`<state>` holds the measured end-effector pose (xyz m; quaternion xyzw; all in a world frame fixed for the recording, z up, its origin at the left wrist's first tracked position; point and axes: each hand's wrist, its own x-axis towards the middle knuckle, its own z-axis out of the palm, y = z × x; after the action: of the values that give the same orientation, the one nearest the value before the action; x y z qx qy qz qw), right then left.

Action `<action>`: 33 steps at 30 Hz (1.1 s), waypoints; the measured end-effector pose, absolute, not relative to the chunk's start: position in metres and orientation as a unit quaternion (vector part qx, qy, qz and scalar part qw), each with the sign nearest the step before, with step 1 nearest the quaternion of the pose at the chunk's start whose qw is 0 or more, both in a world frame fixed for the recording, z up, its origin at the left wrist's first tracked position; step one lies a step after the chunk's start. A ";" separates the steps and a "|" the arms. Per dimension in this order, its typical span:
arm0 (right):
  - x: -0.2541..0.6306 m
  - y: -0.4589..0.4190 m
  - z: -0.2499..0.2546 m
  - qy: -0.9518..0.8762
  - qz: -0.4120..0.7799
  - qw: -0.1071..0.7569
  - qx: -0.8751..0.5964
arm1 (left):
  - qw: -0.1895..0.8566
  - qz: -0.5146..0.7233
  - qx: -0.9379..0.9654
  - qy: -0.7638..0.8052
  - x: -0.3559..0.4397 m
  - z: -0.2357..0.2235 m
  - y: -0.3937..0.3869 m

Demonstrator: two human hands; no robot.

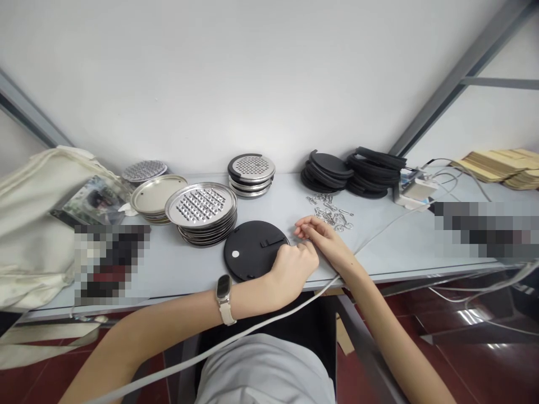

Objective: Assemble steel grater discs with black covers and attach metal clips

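Note:
A round black disc (248,244) lies flat near the table's front edge, with a white round spot and a small raised tab on its face. My left hand (295,269), with a watch on the wrist, is closed over the disc's right edge; its fingertips are hidden. Just beyond it, my right hand (324,238) has its fingers curled and drawn together at the disc's right side. Whatever either hand holds is too small or hidden. Loose metal clips (332,216) lie scattered behind my right hand. Left of the disc stands a stack of metal grater plates (202,210).
Further back are plain round plates (158,193), a stack of assembled graters (251,171), black discs (326,171) and black curved rims (374,171). Yellowish flat pieces (497,165) lie far right. A white cable (269,320) crosses in front of my arms. A cloth bag (37,219) sits left.

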<state>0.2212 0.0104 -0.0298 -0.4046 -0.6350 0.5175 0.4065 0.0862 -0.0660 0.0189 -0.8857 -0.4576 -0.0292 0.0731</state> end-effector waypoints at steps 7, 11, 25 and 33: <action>0.222 0.010 -0.030 -0.648 0.492 0.405 -0.417 | -0.013 -0.081 -0.872 -0.482 0.074 0.009 -0.038; 0.223 0.012 -0.031 -0.661 0.453 0.427 -0.419 | -0.186 -0.200 -0.804 -0.528 0.054 0.018 -0.011; 0.209 -0.034 -0.018 -0.834 0.276 0.348 -0.328 | -0.378 -0.354 -0.727 -0.452 0.014 0.012 0.009; 0.214 -0.026 -0.017 -0.763 0.399 0.360 -0.359 | -0.488 -0.318 -0.708 -0.399 0.018 0.014 -0.001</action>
<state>0.2137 -0.0265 -0.0168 -0.3592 -0.7634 0.3986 0.3597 0.0177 -0.0009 0.0143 -0.7080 -0.3991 -0.3183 -0.4881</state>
